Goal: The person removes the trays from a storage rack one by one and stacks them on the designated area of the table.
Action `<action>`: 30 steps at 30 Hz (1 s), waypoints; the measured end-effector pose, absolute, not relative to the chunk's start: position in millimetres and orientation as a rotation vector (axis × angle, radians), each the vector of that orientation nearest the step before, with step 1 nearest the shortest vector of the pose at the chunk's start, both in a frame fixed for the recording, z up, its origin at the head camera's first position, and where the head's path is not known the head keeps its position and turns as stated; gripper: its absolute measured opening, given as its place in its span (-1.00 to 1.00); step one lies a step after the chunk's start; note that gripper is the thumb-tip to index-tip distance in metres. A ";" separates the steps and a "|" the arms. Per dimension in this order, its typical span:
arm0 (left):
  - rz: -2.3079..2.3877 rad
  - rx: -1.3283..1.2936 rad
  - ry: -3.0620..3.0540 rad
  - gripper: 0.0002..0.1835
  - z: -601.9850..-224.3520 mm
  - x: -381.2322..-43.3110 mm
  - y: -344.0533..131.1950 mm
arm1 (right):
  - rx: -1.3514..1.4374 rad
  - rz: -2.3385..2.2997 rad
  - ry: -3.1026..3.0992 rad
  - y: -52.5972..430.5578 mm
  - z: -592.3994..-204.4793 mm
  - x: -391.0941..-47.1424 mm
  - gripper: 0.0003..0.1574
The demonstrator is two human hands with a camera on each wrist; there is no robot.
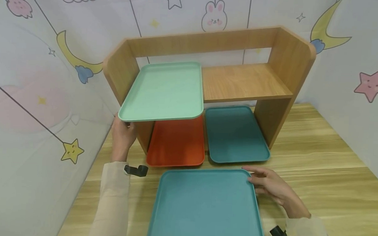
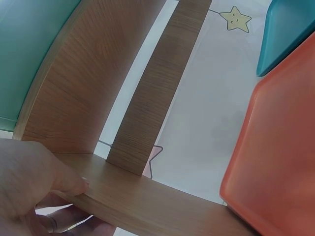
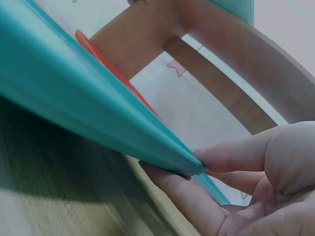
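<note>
My left hand (image 1: 123, 136) grips the front edge of the left side panel (image 2: 147, 199) of a wooden desk shelf (image 1: 246, 80), thumb on one face and fingers on the other. Just above that hand, a mint green tray (image 1: 166, 91) lies on the left of the shelf board and juts out past its front. My right hand (image 1: 272, 186) pinches the far right corner of a large blue-green tray (image 1: 207, 207) in front of the shelf. In the right wrist view the thumb and fingers lie on either side of the tray's rim (image 3: 182, 160).
Below the board, an orange-red tray (image 1: 177, 142) lies on the left and a dark teal tray (image 1: 236, 133) on the right, both reaching out at the front. Everything stands on a wood-grain table (image 1: 328, 164). Patterned white cloth (image 1: 29, 133) rises behind and at both sides.
</note>
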State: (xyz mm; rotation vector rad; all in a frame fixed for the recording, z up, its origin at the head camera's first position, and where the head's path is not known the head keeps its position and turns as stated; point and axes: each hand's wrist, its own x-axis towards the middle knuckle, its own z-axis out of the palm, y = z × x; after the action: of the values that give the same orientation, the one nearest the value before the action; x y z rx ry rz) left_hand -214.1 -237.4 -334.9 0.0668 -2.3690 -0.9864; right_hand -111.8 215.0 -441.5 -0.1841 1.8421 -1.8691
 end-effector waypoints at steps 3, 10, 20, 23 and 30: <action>-0.980 0.062 -2.367 -0.65 -334.8 -214.3 -237.4 | -0.192 -1.858 1.851 215.4 -443.8 -113.3 -0.29; -0.974 0.051 -2.356 -0.67 -334.8 -214.1 -236.9 | -0.193 -1.777 1.939 214.4 -446.2 -115.7 -0.36; -0.976 0.056 -2.365 -0.66 -334.3 -213.9 -235.1 | -0.187 -1.712 2.021 209.1 -445.5 -116.6 -0.35; -0.961 0.049 -2.364 -0.67 -334.6 -213.8 -234.8 | -0.183 -1.702 2.028 208.6 -445.1 -116.7 -0.35; -0.945 0.036 -2.353 -0.68 -334.3 -213.7 -235.4 | -0.146 -1.646 2.126 206.6 -445.6 -117.7 -0.37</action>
State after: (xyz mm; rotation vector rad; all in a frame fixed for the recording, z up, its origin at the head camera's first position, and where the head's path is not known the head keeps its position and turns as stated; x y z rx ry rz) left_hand -213.7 -235.4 -334.3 0.0360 -2.3535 -0.9447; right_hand -117.7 206.6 -445.6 -0.1457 2.1260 -1.6456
